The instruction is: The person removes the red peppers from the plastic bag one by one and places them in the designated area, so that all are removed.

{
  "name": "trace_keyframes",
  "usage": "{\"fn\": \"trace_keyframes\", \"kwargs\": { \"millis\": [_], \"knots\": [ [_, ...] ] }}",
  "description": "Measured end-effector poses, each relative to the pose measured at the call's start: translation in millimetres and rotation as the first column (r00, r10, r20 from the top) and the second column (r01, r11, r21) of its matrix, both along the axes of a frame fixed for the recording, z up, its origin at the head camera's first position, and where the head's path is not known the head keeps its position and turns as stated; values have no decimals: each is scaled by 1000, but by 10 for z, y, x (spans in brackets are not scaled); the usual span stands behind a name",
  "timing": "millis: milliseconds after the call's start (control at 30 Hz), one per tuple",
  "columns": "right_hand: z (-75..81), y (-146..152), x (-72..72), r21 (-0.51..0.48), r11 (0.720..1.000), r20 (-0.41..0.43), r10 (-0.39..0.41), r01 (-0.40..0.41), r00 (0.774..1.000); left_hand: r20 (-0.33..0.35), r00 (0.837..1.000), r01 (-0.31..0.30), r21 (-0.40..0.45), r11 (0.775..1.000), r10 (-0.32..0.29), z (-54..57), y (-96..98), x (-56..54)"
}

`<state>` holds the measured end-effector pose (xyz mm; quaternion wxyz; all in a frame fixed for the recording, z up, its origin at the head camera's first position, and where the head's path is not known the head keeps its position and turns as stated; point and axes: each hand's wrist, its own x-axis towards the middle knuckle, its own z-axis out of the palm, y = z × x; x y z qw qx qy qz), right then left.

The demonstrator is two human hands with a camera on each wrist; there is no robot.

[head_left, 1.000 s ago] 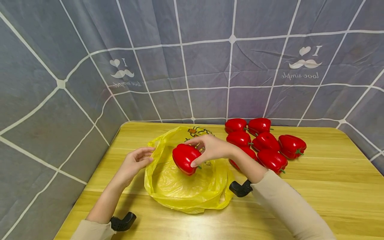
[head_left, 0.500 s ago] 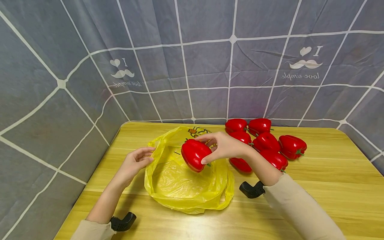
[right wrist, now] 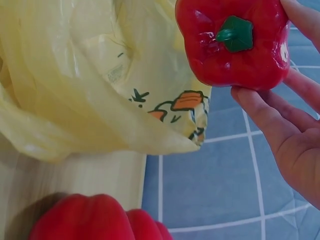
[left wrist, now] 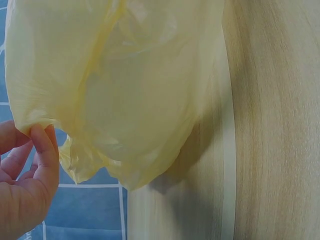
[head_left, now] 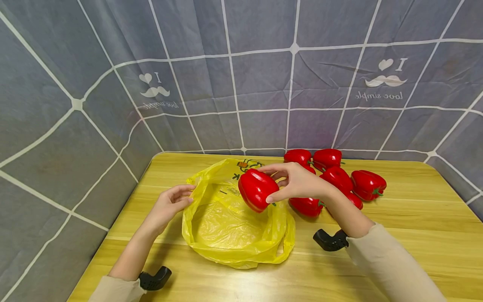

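Note:
A yellow plastic bag point(head_left: 237, 251) stands on the table with its mouth spread wide. My left hand point(head_left: 171, 207) pinches the bag's left rim between thumb and fingers; the left wrist view shows this pinch on the thin plastic point(left wrist: 135, 90). Above the bag's right side, my right hand point(head_left: 298, 182) holds a glossy red bell pepper point(head_left: 256, 189) between thumb and fingers. Its green stem point(right wrist: 236, 34) faces the camera in the right wrist view. No pepper shows on the visible part of the bag's inside.
Several more red bell peppers point(head_left: 367, 184) lie grouped at the back right, partly hidden behind my right hand and forearm. The wooden table point(head_left: 422, 235) runs up to a grey cloth point(head_left: 260, 84) with white lines at the back and left.
My right hand has moved rightward and slightly up with the bell pepper, from over the bag's middle to over its right side. The left hand stays at the rim.

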<state>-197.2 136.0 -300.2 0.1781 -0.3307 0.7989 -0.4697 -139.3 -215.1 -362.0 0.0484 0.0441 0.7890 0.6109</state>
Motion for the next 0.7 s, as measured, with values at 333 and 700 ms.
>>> {"fn": "trace_keyframes", "kwargs": {
  "millis": [333, 700],
  "knots": [
    [58, 215, 37, -15, 999, 35, -35, 35, 999, 3, 1000, 0, -3, 1000, 0, 8, 1, 0],
    [90, 476, 68, 2, 995, -14, -102, 102, 995, 5, 1000, -1, 2, 1000, 1, 9, -1, -5]
  ]
}}
